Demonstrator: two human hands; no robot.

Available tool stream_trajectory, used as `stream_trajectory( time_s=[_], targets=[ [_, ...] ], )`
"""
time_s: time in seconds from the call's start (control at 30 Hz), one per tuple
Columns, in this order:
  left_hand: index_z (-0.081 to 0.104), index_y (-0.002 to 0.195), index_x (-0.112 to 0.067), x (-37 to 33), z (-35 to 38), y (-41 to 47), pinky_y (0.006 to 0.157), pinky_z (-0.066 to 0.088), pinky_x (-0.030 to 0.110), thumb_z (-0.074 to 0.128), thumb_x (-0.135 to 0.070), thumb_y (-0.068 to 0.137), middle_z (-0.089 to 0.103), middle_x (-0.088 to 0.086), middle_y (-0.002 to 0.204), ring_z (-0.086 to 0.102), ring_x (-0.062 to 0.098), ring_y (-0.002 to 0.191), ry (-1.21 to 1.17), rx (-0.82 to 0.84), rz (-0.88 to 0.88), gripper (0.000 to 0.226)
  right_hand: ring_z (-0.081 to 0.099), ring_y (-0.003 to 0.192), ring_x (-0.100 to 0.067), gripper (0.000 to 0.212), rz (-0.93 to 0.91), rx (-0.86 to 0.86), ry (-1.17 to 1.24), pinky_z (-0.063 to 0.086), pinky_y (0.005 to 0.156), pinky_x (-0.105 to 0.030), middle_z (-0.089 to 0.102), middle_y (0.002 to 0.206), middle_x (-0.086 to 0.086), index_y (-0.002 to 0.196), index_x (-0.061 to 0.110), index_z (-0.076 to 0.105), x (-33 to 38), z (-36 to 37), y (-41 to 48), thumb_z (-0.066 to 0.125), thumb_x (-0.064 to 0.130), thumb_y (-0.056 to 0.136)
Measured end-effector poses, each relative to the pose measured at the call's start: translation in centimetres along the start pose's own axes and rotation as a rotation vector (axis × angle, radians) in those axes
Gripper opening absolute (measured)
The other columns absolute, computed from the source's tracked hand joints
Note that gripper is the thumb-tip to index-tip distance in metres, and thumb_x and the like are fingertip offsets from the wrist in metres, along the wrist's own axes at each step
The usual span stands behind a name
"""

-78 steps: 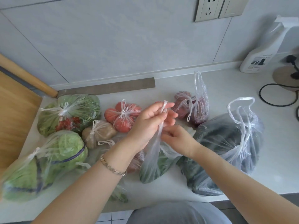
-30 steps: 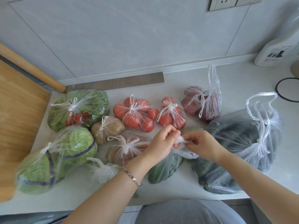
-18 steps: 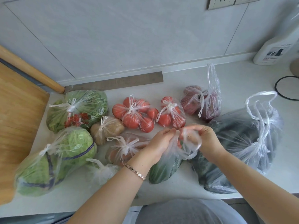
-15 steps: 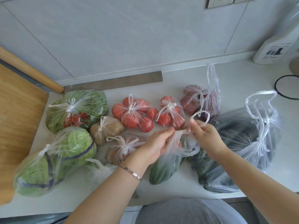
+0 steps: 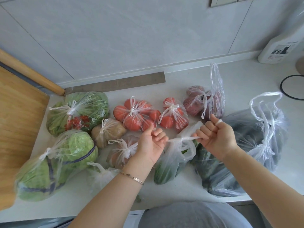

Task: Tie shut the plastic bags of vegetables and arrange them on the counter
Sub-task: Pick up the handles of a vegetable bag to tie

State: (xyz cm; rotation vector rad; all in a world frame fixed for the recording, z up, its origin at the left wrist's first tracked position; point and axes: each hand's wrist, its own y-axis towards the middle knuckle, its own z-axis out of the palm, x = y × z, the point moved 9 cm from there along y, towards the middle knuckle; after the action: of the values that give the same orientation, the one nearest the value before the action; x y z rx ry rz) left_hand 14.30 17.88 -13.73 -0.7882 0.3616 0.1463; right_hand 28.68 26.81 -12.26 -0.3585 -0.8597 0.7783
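On the counter (image 5: pixel 181 76), clear cucumber bag (image 5: pixel 169 165), handles pulled taut

A wooden board (image 5: pixel 18 122) lies left, a grey strip (image 5: pixel 115 83) along the wall, a white bottle (image 5: pixel 278 50) and black cable (image 5: pixel 281 87) right.

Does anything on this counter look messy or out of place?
A green scrap lies loose on the counter by its front edge. The purple bag has a handle loop sticking up, unlike the knotted tomato bags. The left hand and right hand grip the middle bag.
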Motion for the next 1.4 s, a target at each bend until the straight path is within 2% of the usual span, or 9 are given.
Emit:
stream_trajectory(
  time_s=[0.13,0.27,0.43,0.57,0.7,0.83,1.03,1.23,1.4],
  targets=[
    [0.035,0.062,-0.014,-2.3,-4.4,1.2,0.035,0.023,0.016,0.039,-0.023,0.098,0.035,-0.007,0.039,0.026,0.005,0.031,0.386,-0.166,0.085,0.037,0.018,0.025,-0.01,0.041,0.046,-0.356,-0.159,0.033,0.035,-0.015,0.02,0.03,0.006,0.057,0.021,0.026,0.5,-6.6,0.5,0.027,0.021,0.098],
    [0.043,0.072,-0.012,-2.7,-4.5,0.7,0.039,0.027,0.017,0.047,-0.022,0.095,0.037,-0.002,0.052,0.03,0.005,0.038,0.82,-0.201,0.188,0.025,0.033,0.029,-0.011,0.044,0.02,-0.473,-0.478,0.045,0.057,-0.029,0.03,0.03,0.005,0.054,0.019,0.032,0.7,-8.1,0.4,0.035,0.025,0.097],
    [0.047,0.118,-0.028,0.6,1.1,-1.4,0.07,0.041,0.017,0.066,-0.034,0.079,0.049,-0.01,0.087,0.049,0.003,0.078,1.42,0.128,0.211,0.044,0.041,0.054,-0.018,0.041,-0.14,-0.264,-1.04,0.038,0.062,-0.031,0.043,0.055,-0.004,0.058,0.013,0.045,3.8,-1.0,-1.0,0.039,0.03,0.095],
    [0.054,0.121,-0.03,3.7,3.3,-1.7,0.077,0.041,0.02,0.064,-0.041,0.081,0.048,-0.014,0.08,0.049,0.005,0.079,1.667,0.265,0.219,0.043,0.052,0.054,-0.016,0.035,-0.089,0.013,-0.825,0.057,0.065,-0.03,0.05,0.057,-0.007,0.062,0.008,0.051,2.3,4.2,-1.6,0.039,0.007,0.095],
    [0.061,0.096,-0.012,3.4,4.5,-1.2,0.053,0.033,0.01,0.057,-0.029,0.089,0.034,-0.012,0.056,0.037,0.002,0.05,1.522,0.233,0.308,0.018,0.064,0.07,-0.02,0.013,-0.06,0.135,-0.724,0.058,0.075,-0.028,0.064,0.075,-0.009,0.088,0.007,0.061,0.7,4.3,-1.4,0.051,-0.002,0.088],
    [0.043,0.064,-0.019,2.8,3.6,-0.3,0.046,0.032,0.009,0.055,-0.031,0.09,0.034,-0.008,0.056,0.037,0.005,0.052,1.445,0.12,0.272,0.031,0.057,0.091,-0.007,0.033,-0.261,0.157,-1.362,0.046,0.082,-0.014,0.057,0.106,0.008,0.112,0.015,0.063,-0.2,1.4,-0.8,0.067,0.01,0.08],
    [0.052,0.078,-0.018,2.6,3.1,-0.2,0.063,0.044,0.018,0.053,-0.026,0.091,0.055,-0.001,0.079,0.052,0.009,0.068,1.171,0.082,0.28,0.015,0.045,0.072,-0.01,0.015,-0.479,0.2,-1.387,0.035,0.07,-0.014,0.057,0.068,0.002,0.074,0.014,0.067,-2.4,1.2,-1.2,0.059,0.017,0.087],
    [0.043,0.071,-0.013,1.1,3.0,0.2,0.039,0.021,0.016,0.035,-0.017,0.099,0.037,-0.008,0.044,0.028,0.004,0.039,0.517,-0.012,0.215,0.03,0.029,0.047,-0.008,0.038,-0.332,0.064,-1.332,0.026,0.048,-0.019,0.038,0.053,0.0,0.054,0.013,0.045,-3.6,0.4,-0.3,0.051,0.015,0.091],
    [0.039,0.063,-0.014,1.5,4.1,1.3,0.04,0.019,0.017,0.032,-0.02,0.1,0.035,-0.01,0.04,0.026,0.004,0.037,0.626,0.013,0.158,0.038,0.029,0.058,-0.01,0.045,-0.402,0.312,-1.63,0.027,0.058,-0.028,0.03,0.054,0.005,0.052,0.022,0.023,-6.2,2.5,-1.2,0.045,0.003,0.086]
  ],
)
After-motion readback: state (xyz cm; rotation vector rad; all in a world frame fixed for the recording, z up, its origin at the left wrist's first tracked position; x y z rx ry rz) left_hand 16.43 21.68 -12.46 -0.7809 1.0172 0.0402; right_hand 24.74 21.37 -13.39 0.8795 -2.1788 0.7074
